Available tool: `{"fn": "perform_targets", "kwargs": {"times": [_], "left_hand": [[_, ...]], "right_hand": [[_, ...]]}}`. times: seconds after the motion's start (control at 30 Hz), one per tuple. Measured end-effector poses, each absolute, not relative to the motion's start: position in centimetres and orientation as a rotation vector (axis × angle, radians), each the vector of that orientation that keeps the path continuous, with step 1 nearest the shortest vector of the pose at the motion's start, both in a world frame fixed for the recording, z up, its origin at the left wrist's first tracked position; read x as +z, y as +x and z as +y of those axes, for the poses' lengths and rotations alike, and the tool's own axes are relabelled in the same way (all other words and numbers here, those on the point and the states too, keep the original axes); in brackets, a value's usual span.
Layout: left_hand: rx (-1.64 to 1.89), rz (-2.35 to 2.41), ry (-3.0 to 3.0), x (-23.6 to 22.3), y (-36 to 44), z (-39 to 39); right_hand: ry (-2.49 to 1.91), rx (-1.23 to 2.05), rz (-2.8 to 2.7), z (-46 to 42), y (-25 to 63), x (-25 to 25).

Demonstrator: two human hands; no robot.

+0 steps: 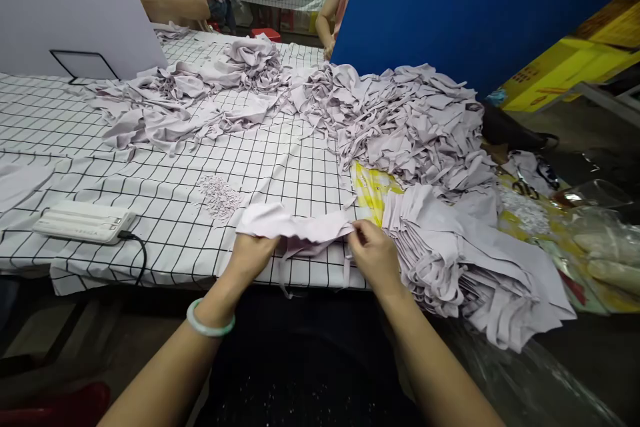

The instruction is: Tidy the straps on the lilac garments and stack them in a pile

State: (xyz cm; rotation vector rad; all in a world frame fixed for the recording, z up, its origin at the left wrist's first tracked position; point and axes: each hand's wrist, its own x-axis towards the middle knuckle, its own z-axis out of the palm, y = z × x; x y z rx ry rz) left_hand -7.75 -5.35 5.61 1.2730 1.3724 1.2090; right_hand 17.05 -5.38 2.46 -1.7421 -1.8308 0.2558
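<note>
A pale lilac fabric piece [310, 228] with thin straps dangling from it is stretched between my two hands over the table's front edge. My left hand [253, 257] grips its left end, the fingers partly hidden under the cloth. At the other end, my right hand [373, 250] pinches the edge between thumb and fingers. Close by on the right lies a layered stack of matching fabric pieces [480, 253] with strap ends hanging out. Beyond my left hand sits a small heap of tiny fabric clippings [220, 197].
A white power bank [85, 221] with a black cable lies at left on the checked tablecloth [295, 153]. A large fabric heap [410, 123] fills the back right. Blue [465, 7] and lilac [70, 7] panels flank the table. Scissors [525, 188] lie far right. Other people sit across.
</note>
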Motion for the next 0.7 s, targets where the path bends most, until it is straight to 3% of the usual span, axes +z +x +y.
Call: {"fn": "perform_targets", "kwargs": {"times": [0.1, 0.23, 0.43, 0.53, 0.7], "left_hand": [[1.207, 1.301, 1.193, 5.6, -7.9, -4.3], [0.945, 1.23, 1.207, 4.7, -7.5, -3.6], [1.045, 1.483, 1.458, 3.5, -6.4, -3.3], [0.976, 1.553, 1.637, 3.6, -6.5, -3.3], [0.698, 1.755, 1.944, 2.8, -5.5, -3.5]], "right_hand": [[-1.841, 0.307, -1.692, -5.3, 18.7, 2.1], [-1.726, 0.214, -1.995, -6.4, 19.4, 2.2], [-1.468, 0.212, -2.162, -6.0, 14.0, 4.0], [-1.459, 0.499, -2.096, -3.6, 13.1, 4.3], [-1.414, 1.238, -1.455, -0.5, 15.9, 6.0]]}}
